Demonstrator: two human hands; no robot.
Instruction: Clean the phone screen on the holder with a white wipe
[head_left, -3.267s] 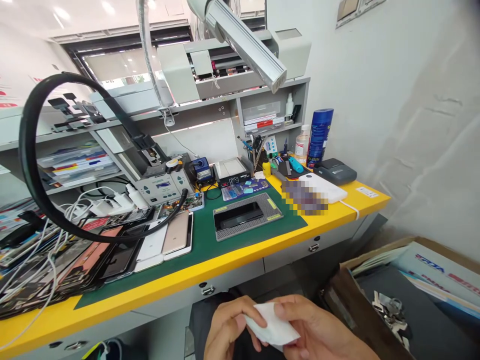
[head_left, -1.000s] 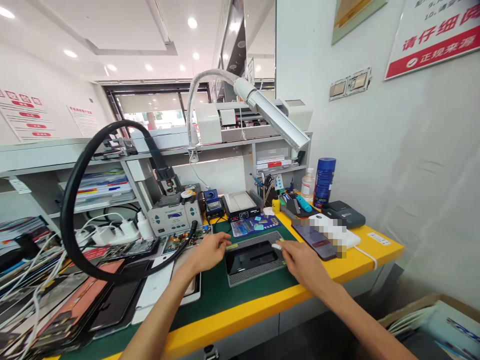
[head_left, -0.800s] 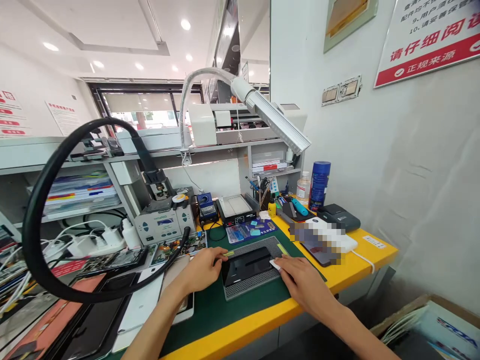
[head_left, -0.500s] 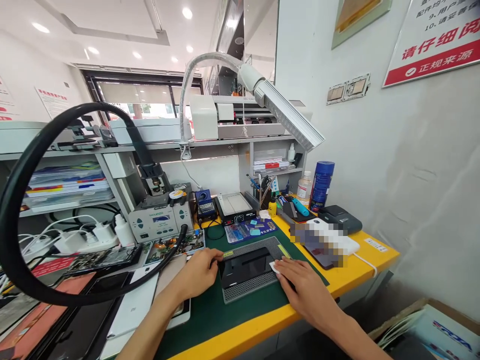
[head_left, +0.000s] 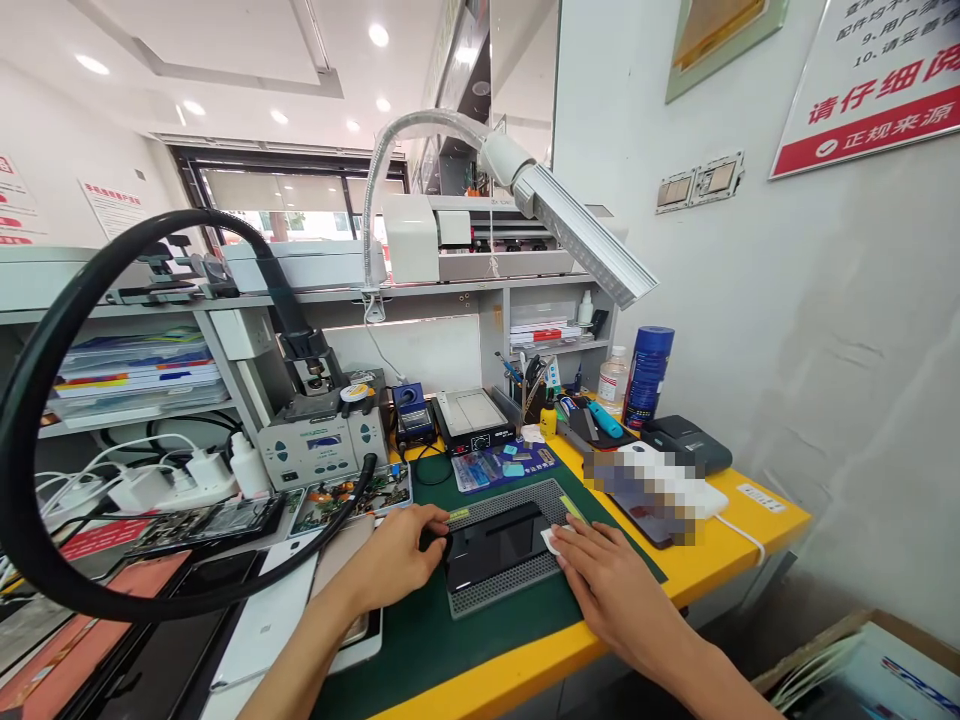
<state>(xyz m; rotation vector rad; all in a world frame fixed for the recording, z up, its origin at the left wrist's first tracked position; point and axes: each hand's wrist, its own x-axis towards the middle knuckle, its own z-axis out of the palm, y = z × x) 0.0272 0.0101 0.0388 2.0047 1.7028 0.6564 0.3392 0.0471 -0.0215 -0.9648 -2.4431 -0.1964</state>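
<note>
A black smartphone [head_left: 495, 548] lies face up on a grey perforated mat [head_left: 480, 602], its dark glass reflecting light. At the phone's left end is my left hand [head_left: 405, 550], fingers bent and thumb close to the edge, holding it there. My right hand [head_left: 611, 575] presses a small folded white wipe [head_left: 550, 540] under its fingertips at the phone's right end. The palm-side fingers of that hand are hidden. Yellow-green strips mark the mat's upper corners. Beneath it all is a dark green work mat [head_left: 420, 650].
A black hose [head_left: 30, 430] loops from the grey hot-air station [head_left: 322, 450] across the left side. Opened devices and white tablets [head_left: 262, 610] lie left. Behind stand a heating plate [head_left: 474, 420] and a blue can [head_left: 649, 375]. A lamp [head_left: 585, 235] hangs overhead.
The view has shifted slightly. My right hand with the wipe stays at the phone's right end, and my left hand stays at its left end.
</note>
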